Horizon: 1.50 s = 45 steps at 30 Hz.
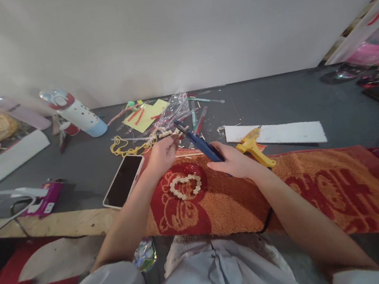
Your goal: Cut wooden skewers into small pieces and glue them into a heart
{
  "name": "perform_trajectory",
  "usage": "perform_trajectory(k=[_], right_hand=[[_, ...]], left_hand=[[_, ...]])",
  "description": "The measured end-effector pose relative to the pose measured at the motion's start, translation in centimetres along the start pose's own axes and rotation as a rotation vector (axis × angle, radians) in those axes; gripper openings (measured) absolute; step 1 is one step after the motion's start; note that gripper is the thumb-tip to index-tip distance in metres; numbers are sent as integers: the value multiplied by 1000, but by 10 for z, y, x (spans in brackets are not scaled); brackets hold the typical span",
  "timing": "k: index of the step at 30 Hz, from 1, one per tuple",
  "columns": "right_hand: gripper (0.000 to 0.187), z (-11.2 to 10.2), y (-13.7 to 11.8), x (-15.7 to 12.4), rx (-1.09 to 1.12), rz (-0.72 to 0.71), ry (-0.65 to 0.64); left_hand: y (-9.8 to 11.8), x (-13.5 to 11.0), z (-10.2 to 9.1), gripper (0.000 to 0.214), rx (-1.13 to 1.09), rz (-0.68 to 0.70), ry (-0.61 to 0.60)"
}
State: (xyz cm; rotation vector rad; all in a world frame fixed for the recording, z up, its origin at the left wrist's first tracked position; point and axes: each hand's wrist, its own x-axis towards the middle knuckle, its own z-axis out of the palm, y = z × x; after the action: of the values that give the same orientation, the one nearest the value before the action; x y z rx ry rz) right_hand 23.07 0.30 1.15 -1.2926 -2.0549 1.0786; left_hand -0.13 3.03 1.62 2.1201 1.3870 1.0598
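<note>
My right hand [233, 159] is closed around a long blue hand tool [200, 144] with dark jaws, its exact kind unclear. Those jaws point up and left, toward my left hand [164, 153]. The fingers of my left hand pinch a thin pale stick [182, 133] at the tool's tip. Below both hands, a heart outline of small cream pieces [199, 184] lies on an orange and red towel [236, 200]. A yellow glue gun [252, 146] rests just right of my right hand.
A phone [124, 180] lies left of the towel, near yellow yarn [118, 147]. Behind are yellow paper [146, 117], clear plastic wrap [177, 107] and scattered bits. A white strip [293, 133] lies right; bottles [76, 113] stand tilted-looking at the left.
</note>
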Motion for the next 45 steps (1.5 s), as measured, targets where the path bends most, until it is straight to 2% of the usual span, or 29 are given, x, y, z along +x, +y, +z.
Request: perform_trajectory(k=[5,10,18,26,35,41,45], right_hand=[[44,-1,-2,0,1,-39,-13],[51,0,-2,0,-29,-13,1],[42,3,-1,1,-50,17,14],[40,3,0,2,-38,31,21],[44,3,3,3,-4,21,13],[44,2,2,3,-13,15,13],[46,2,4,3,-23,11,2]], left_hand=[[3,0,0,23,-116,-71,-6],[-4,-2,1,19,13,-34,-8],[-1,-5,1,24,268,-4,-7],[-9,-7,6,27,438,12,26],[-14,-8,9,19,478,6,30],[-19,-7,9,16,409,93,44],[-20,-7,8,18,373,104,30]])
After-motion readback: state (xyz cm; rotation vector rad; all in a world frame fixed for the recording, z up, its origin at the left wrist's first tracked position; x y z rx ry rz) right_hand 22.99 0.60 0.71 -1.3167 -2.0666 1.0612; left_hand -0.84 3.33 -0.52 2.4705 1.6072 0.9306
